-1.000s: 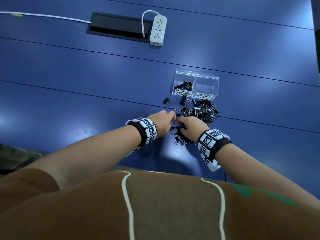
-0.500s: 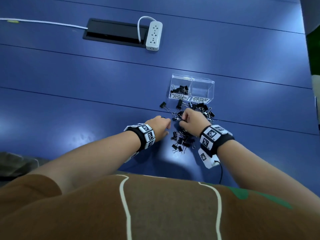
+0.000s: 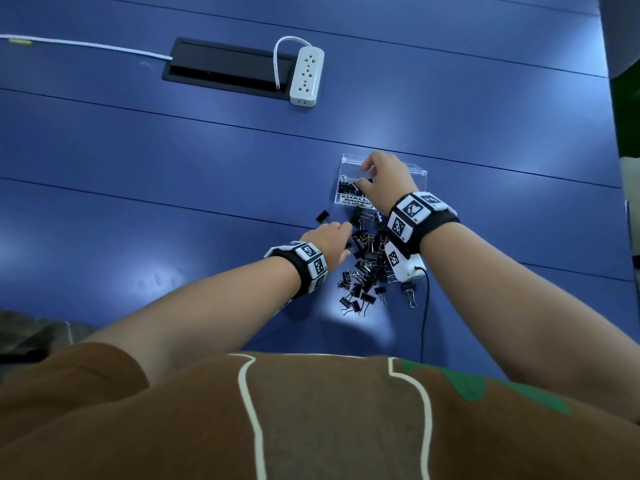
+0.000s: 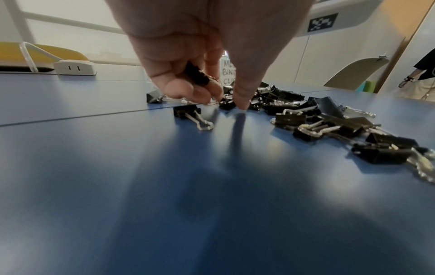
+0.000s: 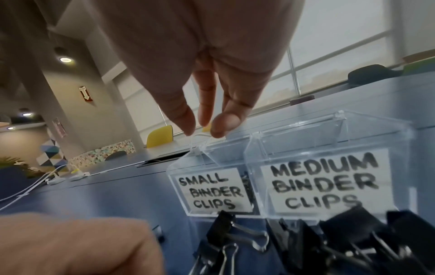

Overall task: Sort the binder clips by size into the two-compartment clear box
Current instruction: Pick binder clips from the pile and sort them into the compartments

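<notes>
The clear two-compartment box stands beyond a pile of black binder clips. Its left part is labelled small binder clips and holds several; the right is labelled medium. My right hand hovers over the small compartment. In the right wrist view its thumb and fingers are apart with nothing between them. At the pile's left edge my left hand curls its fingers round a black binder clip while the index finger touches the table among the clips.
A white power strip lies beside a black cable hatch far back, with a white cord running left. One clip lies apart, left of the pile. A black wire trails from my right wrist.
My right hand has left the pile and moved forward to above the box's small compartment. My left hand has shifted slightly forward along the pile's left edge.
</notes>
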`<state>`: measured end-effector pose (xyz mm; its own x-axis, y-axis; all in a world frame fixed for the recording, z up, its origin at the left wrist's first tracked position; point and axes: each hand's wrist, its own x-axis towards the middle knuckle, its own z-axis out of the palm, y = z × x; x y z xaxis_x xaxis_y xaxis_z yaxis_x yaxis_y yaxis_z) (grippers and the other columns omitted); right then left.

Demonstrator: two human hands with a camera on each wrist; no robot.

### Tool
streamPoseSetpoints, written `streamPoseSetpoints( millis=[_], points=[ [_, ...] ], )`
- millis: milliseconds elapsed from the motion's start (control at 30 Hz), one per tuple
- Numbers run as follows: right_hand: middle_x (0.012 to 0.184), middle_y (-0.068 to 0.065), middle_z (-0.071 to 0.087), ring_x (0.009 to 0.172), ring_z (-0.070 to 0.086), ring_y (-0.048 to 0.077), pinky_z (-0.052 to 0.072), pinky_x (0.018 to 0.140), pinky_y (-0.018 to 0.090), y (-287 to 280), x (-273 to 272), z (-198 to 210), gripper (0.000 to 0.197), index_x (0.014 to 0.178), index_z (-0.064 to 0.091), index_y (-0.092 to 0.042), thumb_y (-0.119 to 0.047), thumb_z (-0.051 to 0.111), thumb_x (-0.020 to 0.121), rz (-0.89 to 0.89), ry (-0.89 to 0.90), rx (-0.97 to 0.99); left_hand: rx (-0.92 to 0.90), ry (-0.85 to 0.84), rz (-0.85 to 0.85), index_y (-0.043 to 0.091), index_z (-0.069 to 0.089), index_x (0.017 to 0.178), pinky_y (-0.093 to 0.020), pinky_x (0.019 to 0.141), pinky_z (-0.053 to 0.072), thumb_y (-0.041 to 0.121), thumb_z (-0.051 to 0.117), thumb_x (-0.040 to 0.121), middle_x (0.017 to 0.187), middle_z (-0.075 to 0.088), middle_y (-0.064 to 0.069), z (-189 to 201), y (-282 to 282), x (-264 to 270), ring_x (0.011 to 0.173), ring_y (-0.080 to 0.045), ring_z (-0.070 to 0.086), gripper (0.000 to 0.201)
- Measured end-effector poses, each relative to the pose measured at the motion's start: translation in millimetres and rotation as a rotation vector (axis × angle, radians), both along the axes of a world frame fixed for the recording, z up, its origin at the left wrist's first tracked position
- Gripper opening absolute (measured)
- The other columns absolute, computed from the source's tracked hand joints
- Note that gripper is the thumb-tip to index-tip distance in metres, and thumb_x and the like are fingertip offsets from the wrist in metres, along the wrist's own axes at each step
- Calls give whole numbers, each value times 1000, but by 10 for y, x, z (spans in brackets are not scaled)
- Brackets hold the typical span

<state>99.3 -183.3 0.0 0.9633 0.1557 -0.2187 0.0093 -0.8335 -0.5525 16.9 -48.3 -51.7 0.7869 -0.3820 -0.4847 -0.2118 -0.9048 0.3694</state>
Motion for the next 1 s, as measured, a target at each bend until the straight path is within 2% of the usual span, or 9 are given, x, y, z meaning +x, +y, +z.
streamPoseSetpoints(
  millis=[100, 200, 267, 400, 567, 700, 800, 866, 1000],
  points=[
    [89, 5, 60, 78, 52, 19, 46, 73, 31, -36, -129, -31, 12, 92, 60, -9, -13, 52, 84, -11, -14, 23, 4, -2, 3, 10, 44, 116, -47, 90, 50, 26, 53, 94, 118, 54, -12, -26, -24, 9, 107, -30, 53, 28],
    [85, 5, 67, 78, 61, 21, 55, 78, 34, -44, -318, -127, 13, 86, 63, -11, -12, 50, 84, 68, 90, -57, -2, 0, -10, 9, 45, 116, -48, 89, 50, 23, 52, 95, 118, 53, -13, -44, -33, 30, 109, -31, 52, 26],
    [96, 9, 68, 88, 63, 24, 53, 84, 35, -30, -427, -227, 18, 93, 66, -8, -9, 50, 84, 145, 163, -134, 38, -30, -47, 8, 44, 116, -46, 85, 49, 18, 48, 95, 118, 52, -15, -49, -49, 28, 109, -33, 52, 23],
    [121, 12, 54, 105, 58, 29, 47, 95, 35, -20, -557, -413, 29, 113, 61, -5, -6, 50, 86, 173, 201, -162, 119, -115, -146, 5, 42, 120, -44, 79, 46, 9, 41, 96, 118, 52, -15, -61, -47, 17, 108, -34, 52, 24],
    [110, 12, 63, 96, 60, 29, 49, 87, 33, -36, -575, -454, 17, 94, 69, -6, -6, 55, 86, 125, 170, -106, 95, -174, -212, 5, 43, 116, -40, 79, 45, 10, 40, 99, 114, 53, -13, 12, 52, 87, 105, -31, 52, 19],
    [90, 4, 69, 77, 59, 16, 49, 76, 26, -106, -575, -442, 11, 90, 72, -12, -11, 62, 84, -58, 195, 58, -131, -110, 104, 9, 46, 101, -43, 80, 45, 20, 34, 101, 105, 57, -12, 241, 81, 277, 90, -28, 52, 16],
    [77, 1, 65, 65, 55, 11, 49, 67, 23, -188, -602, -395, 11, 93, 69, -13, -11, 63, 85, -214, 201, 263, -233, -137, 258, 9, 47, 101, -38, 74, 44, 23, 34, 101, 95, 57, -7, 418, 46, 489, 79, -24, 50, 18],
    [74, 3, 65, 67, 59, 15, 54, 68, 27, -235, -608, -352, 13, 96, 68, -13, -10, 61, 87, -273, 223, 376, -246, -155, 281, 9, 48, 104, -35, 74, 40, 24, 35, 101, 98, 56, -7, 503, 1, 645, 81, -23, 49, 20],
    [77, 13, 65, 73, 65, 26, 57, 82, 44, -300, -561, -298, 18, 103, 66, -1, -2, 54, 90, -353, 283, 538, -189, -149, 181, 7, 51, 107, -36, 79, 41, 24, 37, 101, 115, 55, -10, 558, -111, 892, 92, -28, 54, 23]
  ],
)
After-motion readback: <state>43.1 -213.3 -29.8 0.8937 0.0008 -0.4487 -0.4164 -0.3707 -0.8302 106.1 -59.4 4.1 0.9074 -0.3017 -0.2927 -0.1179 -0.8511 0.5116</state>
